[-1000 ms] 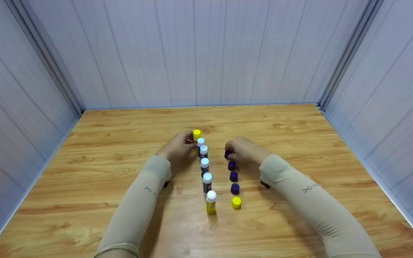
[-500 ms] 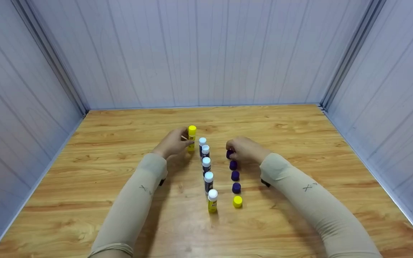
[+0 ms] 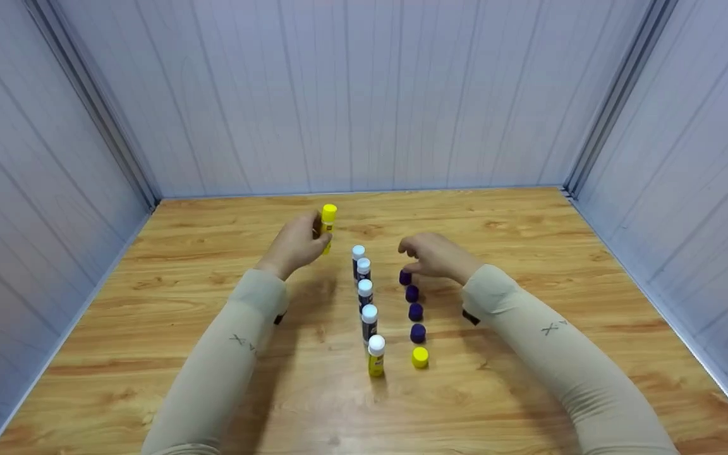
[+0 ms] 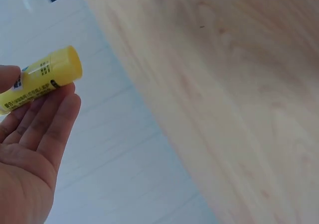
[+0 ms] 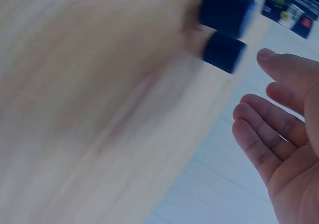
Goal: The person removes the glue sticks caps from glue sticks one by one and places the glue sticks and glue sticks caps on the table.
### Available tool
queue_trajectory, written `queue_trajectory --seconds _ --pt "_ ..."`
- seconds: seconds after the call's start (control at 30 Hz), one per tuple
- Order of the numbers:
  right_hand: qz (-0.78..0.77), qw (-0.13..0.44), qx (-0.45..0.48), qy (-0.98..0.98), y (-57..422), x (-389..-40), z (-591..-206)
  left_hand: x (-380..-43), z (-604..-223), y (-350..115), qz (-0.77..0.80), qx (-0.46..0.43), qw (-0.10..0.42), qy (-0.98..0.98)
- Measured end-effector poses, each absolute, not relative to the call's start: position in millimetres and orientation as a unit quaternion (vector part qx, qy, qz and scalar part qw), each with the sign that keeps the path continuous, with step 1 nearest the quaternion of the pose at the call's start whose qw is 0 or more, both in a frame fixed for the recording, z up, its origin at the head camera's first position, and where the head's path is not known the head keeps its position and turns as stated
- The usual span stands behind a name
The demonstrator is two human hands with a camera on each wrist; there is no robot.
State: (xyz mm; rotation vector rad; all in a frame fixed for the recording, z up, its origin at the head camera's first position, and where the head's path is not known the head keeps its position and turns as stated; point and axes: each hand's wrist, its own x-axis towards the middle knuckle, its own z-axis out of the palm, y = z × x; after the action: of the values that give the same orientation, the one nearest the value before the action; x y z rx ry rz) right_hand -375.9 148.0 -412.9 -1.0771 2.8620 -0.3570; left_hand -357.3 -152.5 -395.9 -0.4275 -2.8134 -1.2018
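My left hand (image 3: 293, 243) pinches a yellow glue stick (image 3: 328, 221) with a yellow cap, upright and raised off the table. In the left wrist view, the thumb and fingers lie on either side of the glue stick (image 4: 47, 74). My right hand (image 3: 440, 256) is just above the farthest dark purple cap (image 3: 406, 278), its fingers relaxed and apart; the right wrist view shows nothing between them. A row of upright white-capped glue sticks (image 3: 364, 297) stands between the hands. Most have dark bodies; the nearest glue stick (image 3: 376, 360) has a yellow one.
Several dark purple caps (image 3: 416, 312) form a line right of the glue sticks, with a yellow cap (image 3: 420, 358) at its near end. The wooden table (image 3: 497, 392) is bounded by a pale back wall (image 3: 364, 95) and side walls.
My left hand has taken the yellow-capped glue stick from the row's far end, moving it left, away and up. My right hand has released the farthest purple cap and risen slightly.
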Motion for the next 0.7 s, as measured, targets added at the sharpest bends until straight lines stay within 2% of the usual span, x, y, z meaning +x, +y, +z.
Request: queue_trajectory --seconds 0.4,0.57,0.7 --pt "-0.22 -0.077 -0.364 0.902 148.7 -365.6 -373.8 -337.2 -370.0 -136.2 -0.274 -0.218 0.125 -0.928" --pt "-0.257 -0.123 -0.394 0.874 143.3 -356.5 -363.0 -324.9 -364.9 -124.6 -0.143 -0.297 0.191 -0.925" --pt "-0.278 -0.138 -0.426 0.85 138.6 -351.2 -360.6 -317.5 -364.0 -114.2 -0.044 -0.345 0.251 -0.904"
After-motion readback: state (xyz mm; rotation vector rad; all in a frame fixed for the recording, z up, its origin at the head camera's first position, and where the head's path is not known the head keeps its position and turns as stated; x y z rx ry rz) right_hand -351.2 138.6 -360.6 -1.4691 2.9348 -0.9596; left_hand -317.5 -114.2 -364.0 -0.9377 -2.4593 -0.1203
